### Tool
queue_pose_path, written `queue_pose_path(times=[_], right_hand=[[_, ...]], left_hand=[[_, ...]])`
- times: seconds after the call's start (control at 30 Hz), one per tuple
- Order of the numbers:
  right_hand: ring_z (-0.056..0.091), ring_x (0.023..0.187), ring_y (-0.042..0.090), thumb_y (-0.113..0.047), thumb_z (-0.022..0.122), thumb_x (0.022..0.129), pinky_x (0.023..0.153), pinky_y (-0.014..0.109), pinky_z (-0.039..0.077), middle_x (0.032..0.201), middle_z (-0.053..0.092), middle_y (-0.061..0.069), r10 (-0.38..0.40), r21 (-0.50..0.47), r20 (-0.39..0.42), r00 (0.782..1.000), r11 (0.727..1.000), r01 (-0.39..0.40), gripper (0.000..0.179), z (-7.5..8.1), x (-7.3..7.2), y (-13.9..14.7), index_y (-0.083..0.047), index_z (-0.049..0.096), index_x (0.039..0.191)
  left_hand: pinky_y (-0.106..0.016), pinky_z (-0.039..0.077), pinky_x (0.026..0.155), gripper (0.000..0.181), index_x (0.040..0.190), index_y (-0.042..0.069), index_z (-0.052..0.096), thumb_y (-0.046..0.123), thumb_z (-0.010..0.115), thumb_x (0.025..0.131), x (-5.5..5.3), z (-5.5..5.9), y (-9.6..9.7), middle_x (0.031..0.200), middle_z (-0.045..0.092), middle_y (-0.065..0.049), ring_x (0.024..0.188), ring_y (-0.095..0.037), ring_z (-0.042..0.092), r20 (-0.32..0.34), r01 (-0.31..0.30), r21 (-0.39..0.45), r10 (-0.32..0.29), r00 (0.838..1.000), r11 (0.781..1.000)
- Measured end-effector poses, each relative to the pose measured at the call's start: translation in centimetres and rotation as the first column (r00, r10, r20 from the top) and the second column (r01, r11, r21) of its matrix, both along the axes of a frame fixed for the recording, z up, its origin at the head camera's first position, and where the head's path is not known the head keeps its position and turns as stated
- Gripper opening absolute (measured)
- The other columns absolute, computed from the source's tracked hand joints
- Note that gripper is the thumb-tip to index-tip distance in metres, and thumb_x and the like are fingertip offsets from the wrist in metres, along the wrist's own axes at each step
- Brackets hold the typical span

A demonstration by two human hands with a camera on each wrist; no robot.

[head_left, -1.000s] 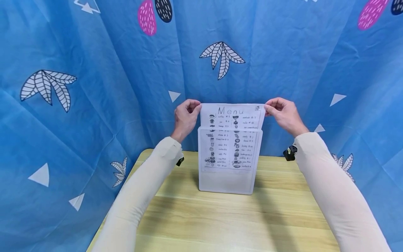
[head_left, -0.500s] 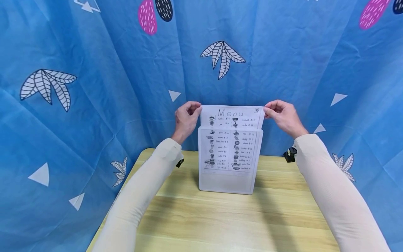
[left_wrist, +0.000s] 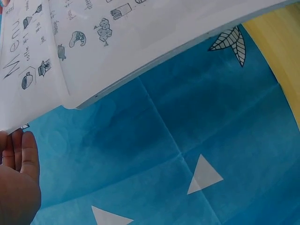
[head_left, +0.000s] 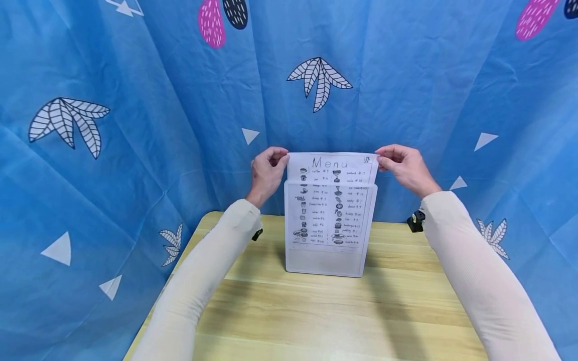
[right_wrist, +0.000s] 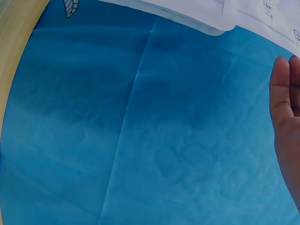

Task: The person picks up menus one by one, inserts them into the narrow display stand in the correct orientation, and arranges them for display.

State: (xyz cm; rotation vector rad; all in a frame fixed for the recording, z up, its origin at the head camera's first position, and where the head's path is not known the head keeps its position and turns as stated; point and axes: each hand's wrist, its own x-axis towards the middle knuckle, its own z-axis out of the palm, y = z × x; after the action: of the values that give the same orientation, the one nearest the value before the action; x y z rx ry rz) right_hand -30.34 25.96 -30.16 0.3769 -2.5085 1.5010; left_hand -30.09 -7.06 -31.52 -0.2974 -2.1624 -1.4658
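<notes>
A white paper menu (head_left: pixel 331 164), with "Menu" and small food drawings on it, stands upright partly inside a clear-fronted sign holder (head_left: pixel 324 261). Its top strip sticks out above the holder's upper edge. At the top left corner of the sheet, my left hand (head_left: pixel 267 173) pinches the paper between thumb and fingers. My right hand (head_left: pixel 406 168) pinches the top right corner likewise. The left wrist view shows the menu sheet (left_wrist: pixel 16 79) running into the holder (left_wrist: pixel 140 51), the hand at its corner. In the right wrist view the holder's corner (right_wrist: pixel 220 23) shows near my fingers (right_wrist: pixel 281 89).
The holder stands on a light wooden table (head_left: pixel 334 316), toward its back edge. Behind and at the sides hangs a blue curtain (head_left: pixel 397 75) with leaf and triangle prints. A small black device (head_left: pixel 416 220) sits at the right wrist.
The paper menu has slid a little lower into the holder, and both hands have come down slightly with it. The holder has stayed in place.
</notes>
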Motion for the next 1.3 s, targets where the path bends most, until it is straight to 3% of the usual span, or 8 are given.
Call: queue_pose_path(times=[0.4,0.6,0.93,1.2,1.3], right_hand=[[0.065,0.087,0.01,-0.018,0.06,0.102,0.079,0.015,0.052,0.111,0.068,0.017,0.009,0.068,0.026,1.0,0.998,-0.011,0.027,0.0,0.3,0.0,-0.001,0.067,0.122],[0.064,0.088,0.013,-0.022,0.061,0.101,0.083,0.02,0.051,0.111,0.068,0.016,-0.002,0.097,0.04,0.999,0.995,-0.002,0.029,-0.2,0.4,0.2,-0.003,0.067,0.122],[0.065,0.094,0.025,-0.021,0.061,0.101,0.081,0.016,0.049,0.112,0.068,0.017,0.007,0.091,0.051,0.999,0.996,-0.012,0.028,-0.5,0.6,0.2,-0.002,0.067,0.121],[0.065,0.09,0.02,-0.021,0.06,0.102,0.086,0.029,0.052,0.111,0.068,0.016,0.008,0.102,0.063,0.998,0.995,-0.014,0.028,-0.8,0.6,0.2,-0.001,0.067,0.12],[0.065,0.092,0.025,-0.02,0.061,0.102,0.082,0.023,0.051,0.11,0.068,0.017,0.012,0.1,0.058,0.998,0.995,-0.018,0.027,-1.0,0.6,0.2,-0.001,0.067,0.119]], left_hand=[[-0.028,0.048,0.072,0.018,0.112,-0.001,0.071,0.009,0.064,0.099,0.1,-0.4,-0.2,0.104,0.071,-0.013,0.085,-0.022,0.06,0.009,0.017,-0.025,-0.016,1.0,1.0],[-0.028,0.049,0.072,0.018,0.112,0.001,0.072,0.01,0.064,0.099,0.1,-0.6,-0.2,0.103,0.071,-0.012,0.085,-0.022,0.061,0.021,0.016,-0.043,-0.015,1.0,0.999],[-0.028,0.049,0.072,0.017,0.111,0.001,0.072,0.01,0.065,0.098,0.1,-1.0,-0.3,0.103,0.071,-0.012,0.085,-0.021,0.06,0.031,0.022,-0.046,-0.02,0.999,0.999],[-0.029,0.049,0.071,0.017,0.111,0.002,0.072,0.011,0.065,0.098,0.3,-1.3,-0.4,0.102,0.07,-0.012,0.085,-0.022,0.06,0.053,0.022,-0.066,-0.018,0.998,0.998],[-0.03,0.05,0.072,0.017,0.111,0.003,0.072,0.011,0.065,0.099,0.4,-1.4,-0.4,0.102,0.071,-0.011,0.085,-0.022,0.061,0.059,0.017,-0.076,-0.012,0.998,0.997]])
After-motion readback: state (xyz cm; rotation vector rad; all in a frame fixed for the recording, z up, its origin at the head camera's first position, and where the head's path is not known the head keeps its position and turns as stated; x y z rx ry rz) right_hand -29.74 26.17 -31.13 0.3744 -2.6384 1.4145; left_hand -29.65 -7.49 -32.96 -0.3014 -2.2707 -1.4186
